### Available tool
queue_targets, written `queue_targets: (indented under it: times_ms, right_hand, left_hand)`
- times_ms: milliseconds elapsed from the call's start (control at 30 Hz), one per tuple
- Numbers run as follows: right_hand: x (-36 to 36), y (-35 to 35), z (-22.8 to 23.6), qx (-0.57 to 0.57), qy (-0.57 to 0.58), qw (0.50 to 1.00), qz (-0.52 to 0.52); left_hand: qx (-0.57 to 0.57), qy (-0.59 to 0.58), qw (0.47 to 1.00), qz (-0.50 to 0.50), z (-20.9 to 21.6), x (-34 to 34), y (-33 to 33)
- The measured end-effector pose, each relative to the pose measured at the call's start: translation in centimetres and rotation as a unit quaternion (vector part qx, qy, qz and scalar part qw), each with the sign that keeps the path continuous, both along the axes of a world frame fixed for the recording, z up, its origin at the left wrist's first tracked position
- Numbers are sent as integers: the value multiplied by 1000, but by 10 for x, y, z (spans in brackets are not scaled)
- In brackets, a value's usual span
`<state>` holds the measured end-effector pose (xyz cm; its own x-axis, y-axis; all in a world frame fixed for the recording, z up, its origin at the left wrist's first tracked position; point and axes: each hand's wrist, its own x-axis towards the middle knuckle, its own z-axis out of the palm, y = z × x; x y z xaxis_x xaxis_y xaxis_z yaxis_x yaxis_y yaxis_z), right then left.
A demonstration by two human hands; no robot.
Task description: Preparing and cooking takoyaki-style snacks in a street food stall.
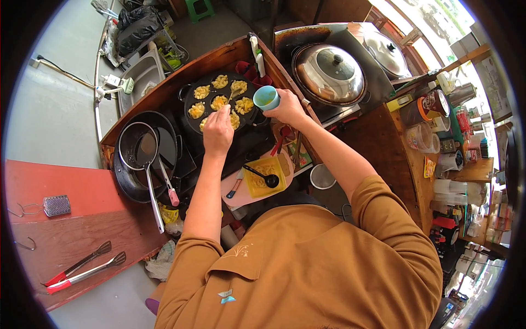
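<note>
A dark round pan (193, 99) with several hollows sits on the stove, each visible hollow holding a yellow, lumpy filling (244, 105). Over its near side, my left hand (218, 131) is closed, pinching a thin stick-like utensil (229, 98) whose tip reaches toward the fillings; its exact kind is too small to tell. Beside the pan's right edge, my right hand (288, 108) wraps round a light blue cup (266, 97), tilted slightly, with some yellowish content inside. Nearer my body, a yellow tray (253, 189) holds a black ladle (270, 180) and some yellow mixture.
A large lidded pot (330, 74) stands at the right. To the left are a wok (129, 183) and a long-handled strainer (149, 181). A knife (235, 184) lies by the tray on a pink board (233, 204). Tongs (87, 273) hang on the left panel.
</note>
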<state>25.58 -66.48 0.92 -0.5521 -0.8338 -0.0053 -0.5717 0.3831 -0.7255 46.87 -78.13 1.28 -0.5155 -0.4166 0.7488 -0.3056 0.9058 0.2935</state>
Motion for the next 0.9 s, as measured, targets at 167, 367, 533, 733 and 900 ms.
queue_targets:
  times_ms: [167,367,533,733,900]
  right_hand:
    - [-9,-6,-11,4,0,1000,13]
    - [-6,-8,-4,-32,11,999,19]
    - [3,-18,6,-114,65,987,89]
    - [5,-29,9,-148,93,978,118]
    - [6,-36,7,-128,83,983,105]
  left_hand:
    - [466,191,859,95,-33,-10,-6]
    - [526,227,819,-31,-4,-8,9]
    - [149,87,983,-58,6,-23,22]
    - [316,93,944,-11,-6,-31,23]
    - [561,167,810,-23,-8,-29,16]
